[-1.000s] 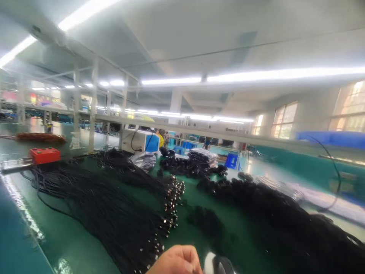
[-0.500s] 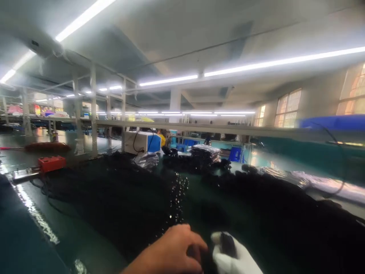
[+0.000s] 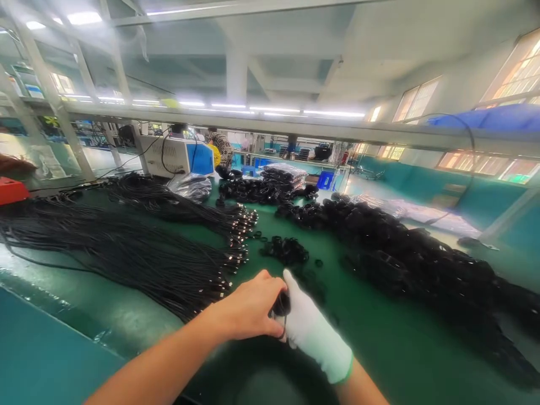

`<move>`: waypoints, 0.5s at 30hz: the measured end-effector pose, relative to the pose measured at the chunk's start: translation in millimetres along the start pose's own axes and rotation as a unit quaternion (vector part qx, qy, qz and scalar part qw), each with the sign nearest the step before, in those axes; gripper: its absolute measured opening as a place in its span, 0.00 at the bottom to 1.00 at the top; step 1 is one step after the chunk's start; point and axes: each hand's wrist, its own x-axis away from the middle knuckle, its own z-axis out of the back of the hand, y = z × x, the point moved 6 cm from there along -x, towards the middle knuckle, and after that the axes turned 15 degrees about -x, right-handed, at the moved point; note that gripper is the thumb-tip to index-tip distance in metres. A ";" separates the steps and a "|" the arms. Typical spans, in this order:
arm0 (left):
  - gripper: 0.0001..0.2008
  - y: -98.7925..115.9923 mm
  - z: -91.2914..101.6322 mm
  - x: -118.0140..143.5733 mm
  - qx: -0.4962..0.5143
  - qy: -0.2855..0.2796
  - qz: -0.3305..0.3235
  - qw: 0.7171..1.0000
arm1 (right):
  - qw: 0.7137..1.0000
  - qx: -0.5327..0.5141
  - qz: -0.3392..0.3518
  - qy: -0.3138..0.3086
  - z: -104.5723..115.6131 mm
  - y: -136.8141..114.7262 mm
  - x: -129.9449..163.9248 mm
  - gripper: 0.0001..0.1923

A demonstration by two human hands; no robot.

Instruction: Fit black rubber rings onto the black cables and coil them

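Bare, my left hand [image 3: 257,304] is closed around one side of a coiled black cable [image 3: 282,305], fingers curled and thumb below. My right hand [image 3: 306,320], in a white glove with a green cuff, grips the same coil from the other side; its fingertips are partly hidden. A thin black loop hangs below the coil between both hands. To the left, long black cables [image 3: 126,242] lie in rows, their shiny metal ends [image 3: 240,230] pointing toward the middle. Just beyond my hands is a small heap of black rings [image 3: 287,250].
A long mound of black coiled cables [image 3: 379,236] covers the right of the green table [image 3: 358,315]. Farther back stand a white and blue machine [image 3: 177,156], a clear plastic bag [image 3: 192,187] and stacked bagged goods [image 3: 282,175]. A shelf beam [image 3: 274,128] crosses above. Another person [image 3: 221,147] is beyond.
My view has tilted down and shifted right. The two hands, apart before, are now together on the coiled cable and higher in view. The cables show more sharply.
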 end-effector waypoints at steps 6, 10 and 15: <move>0.12 -16.5 1.6 -17.5 0.033 -0.151 -0.036 0.987 | 0.997 0.066 0.043 0.017 3.4 -28.5 11.3 0.31; 0.13 -21.7 -6.5 -20.8 0.060 -0.123 -0.021 0.990 | 0.996 -0.044 0.048 -0.057 4.2 -36.1 15.2 0.18; 0.08 -15.5 -20.6 -6.9 0.116 -0.147 0.020 0.982 | 0.911 -0.315 0.034 -0.264 -9.1 -34.8 22.8 0.27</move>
